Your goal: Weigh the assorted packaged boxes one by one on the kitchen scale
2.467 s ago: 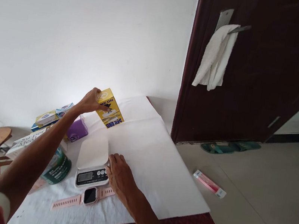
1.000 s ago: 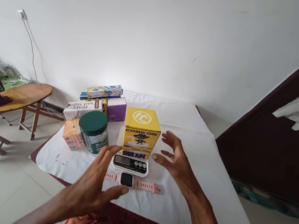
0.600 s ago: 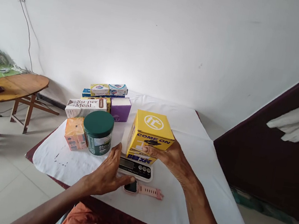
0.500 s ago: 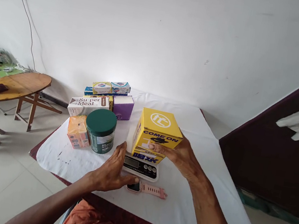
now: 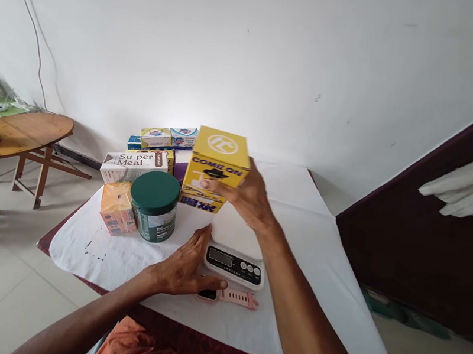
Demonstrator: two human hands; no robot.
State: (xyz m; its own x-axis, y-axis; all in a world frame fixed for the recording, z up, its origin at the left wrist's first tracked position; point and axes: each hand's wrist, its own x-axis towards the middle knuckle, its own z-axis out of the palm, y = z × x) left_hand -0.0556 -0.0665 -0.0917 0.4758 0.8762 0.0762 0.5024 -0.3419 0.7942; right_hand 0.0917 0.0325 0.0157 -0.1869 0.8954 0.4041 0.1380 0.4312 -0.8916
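Note:
My right hand (image 5: 247, 197) grips a yellow box (image 5: 218, 165) marked "COME ON" from its right side, thumb across the front face. The box is up behind and left of a white kitchen scale (image 5: 235, 263) with a dark display. At the scale's left edge rests my left hand (image 5: 186, 268), fingers extended and thumb stretched toward the right. Just under that thumb lies a smartwatch (image 5: 235, 298) with a pink strap, its dark face partly covered. A jar with a green lid (image 5: 153, 206) stands left of the yellow box.
Left of the box are a white "Su-per Meal" box (image 5: 133, 165), an orange wrapped pack (image 5: 119, 209), a purple box (image 5: 180, 163) and small soap boxes (image 5: 155, 137). A white cloth (image 5: 288, 305) covers the table. A round wooden table (image 5: 41, 131) stands farther left.
My right hand has lifted the yellow box off the scale and carried it left and back, in front of the purple box. My left hand stays beside the scale.

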